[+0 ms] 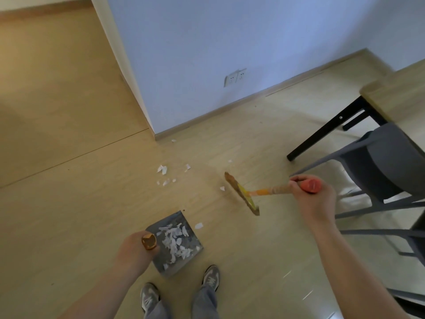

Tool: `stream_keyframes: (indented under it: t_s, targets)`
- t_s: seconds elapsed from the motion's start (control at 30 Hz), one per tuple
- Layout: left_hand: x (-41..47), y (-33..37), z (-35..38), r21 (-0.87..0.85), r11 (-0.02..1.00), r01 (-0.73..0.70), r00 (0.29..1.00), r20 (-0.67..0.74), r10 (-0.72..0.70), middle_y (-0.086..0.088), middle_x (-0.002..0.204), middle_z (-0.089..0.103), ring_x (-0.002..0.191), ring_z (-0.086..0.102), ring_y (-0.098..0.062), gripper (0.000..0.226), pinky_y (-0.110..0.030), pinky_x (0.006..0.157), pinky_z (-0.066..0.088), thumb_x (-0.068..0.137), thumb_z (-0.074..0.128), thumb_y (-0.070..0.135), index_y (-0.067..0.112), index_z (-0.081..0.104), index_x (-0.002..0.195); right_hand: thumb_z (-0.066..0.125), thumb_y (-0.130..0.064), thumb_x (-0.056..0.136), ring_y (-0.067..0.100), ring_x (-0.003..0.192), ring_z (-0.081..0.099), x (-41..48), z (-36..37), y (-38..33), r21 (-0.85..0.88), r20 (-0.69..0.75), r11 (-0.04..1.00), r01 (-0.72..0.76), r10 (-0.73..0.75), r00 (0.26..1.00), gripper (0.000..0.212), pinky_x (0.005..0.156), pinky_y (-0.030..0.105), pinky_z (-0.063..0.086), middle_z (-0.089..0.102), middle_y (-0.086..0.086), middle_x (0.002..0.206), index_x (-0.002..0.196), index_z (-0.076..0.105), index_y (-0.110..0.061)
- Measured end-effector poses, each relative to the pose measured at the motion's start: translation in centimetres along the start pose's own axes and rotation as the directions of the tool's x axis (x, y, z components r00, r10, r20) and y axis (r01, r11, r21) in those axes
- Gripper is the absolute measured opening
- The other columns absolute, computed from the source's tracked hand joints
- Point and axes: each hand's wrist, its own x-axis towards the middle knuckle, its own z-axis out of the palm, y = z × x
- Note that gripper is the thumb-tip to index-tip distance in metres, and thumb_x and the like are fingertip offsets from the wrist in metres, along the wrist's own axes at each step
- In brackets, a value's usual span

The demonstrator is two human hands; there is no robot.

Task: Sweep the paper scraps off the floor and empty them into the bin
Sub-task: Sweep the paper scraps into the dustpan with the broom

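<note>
My right hand (312,199) grips the orange handle of a broom (243,194), whose brown bristle head rests on the wooden floor right of centre. My left hand (135,249) holds the brass-coloured handle end of a grey dustpan (193,240) standing on the floor just ahead of my shoes. A pile of white paper scraps (174,240) lies inside the pan. More white scraps lie loose on the floor: a cluster (164,174) ahead of the pan, one (222,188) beside the bristles, one (198,225) at the pan's right edge. No bin is in view.
A grey chair (386,171) and a table with black legs (322,137) stand close on the right of the broom. A white wall corner with a skirting board (158,134) and sockets lies ahead. My two shoes (210,278) stand behind the dustpan.
</note>
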Motion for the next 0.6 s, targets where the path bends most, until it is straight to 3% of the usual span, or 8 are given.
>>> stream_keyframes:
  t_s: [0.07,0.2,0.27,0.33,0.47,0.6]
  targets:
    - [0.4,0.3,0.0,-0.014,1.000,0.011,1.000,0.002,-0.011,0.001,0.066,0.062,0.062,0.056,-0.015,0.021,-0.029,0.051,0.036,0.076,0.072,0.026,0.022,0.059,0.060,0.070,-0.005,0.082,0.002,0.076,0.059,1.4,1.2,-0.3,0.010,-0.018,1.000,0.016,-0.016,1.000,0.010,0.070,0.016,0.046,0.068,-0.004,0.083,0.088,0.073,-0.013]
    - [1.1,0.9,0.3,-0.034,0.999,0.004,1.000,-0.010,-0.004,-0.002,0.068,0.066,0.064,0.060,-0.018,0.015,-0.031,0.053,0.040,0.076,0.071,0.023,0.015,0.066,0.064,0.068,-0.003,0.081,-0.009,0.069,0.059,4.0,3.7,-1.1,-0.005,-0.055,0.997,0.074,-0.074,0.996,0.009,0.062,-0.002,0.039,0.067,-0.003,0.080,0.086,0.073,-0.008]
    - [1.3,1.2,0.4,-0.035,0.999,0.009,1.000,-0.007,-0.009,-0.003,0.068,0.066,0.064,0.059,-0.018,0.014,-0.029,0.053,0.039,0.078,0.069,0.023,0.014,0.067,0.067,0.066,-0.001,0.082,-0.017,0.065,0.057,5.3,5.0,-1.3,-0.016,-0.044,0.995,0.096,-0.097,0.994,0.008,0.058,-0.003,0.037,0.064,-0.009,0.073,0.084,0.071,-0.007]
    - [1.5,1.3,0.4,-0.044,0.999,0.012,1.000,-0.003,-0.012,-0.002,0.069,0.066,0.065,0.060,-0.017,0.013,-0.031,0.055,0.042,0.077,0.071,0.025,0.017,0.067,0.067,0.065,-0.002,0.082,-0.015,0.064,0.058,6.5,6.5,-1.2,-0.039,-0.039,0.993,0.109,-0.110,0.993,0.009,0.061,-0.001,0.038,0.060,-0.015,0.067,0.080,0.070,-0.009]
    - [1.7,1.5,0.3,-0.061,0.998,0.015,1.000,-0.025,-0.017,0.000,0.070,0.067,0.067,0.061,-0.017,0.011,-0.035,0.060,0.046,0.075,0.074,0.024,0.018,0.068,0.068,0.065,-0.005,0.083,0.013,0.078,0.061,8.5,9.2,-0.3,-0.058,0.001,0.995,0.086,-0.086,0.996,0.013,0.074,0.025,0.048,0.066,-0.001,0.078,0.081,0.068,-0.018]
    - [1.7,2.0,0.1,-0.050,0.998,0.026,0.997,-0.075,-0.030,-0.004,0.075,0.067,0.070,0.059,-0.020,0.014,-0.031,0.056,0.037,0.074,0.077,0.023,0.013,0.067,0.076,0.064,-0.003,0.085,0.015,0.079,0.060,9.8,11.2,1.2,-0.086,0.097,0.995,0.056,-0.048,0.994,0.010,0.072,0.023,0.045,0.067,0.004,0.084,0.088,0.071,-0.009]
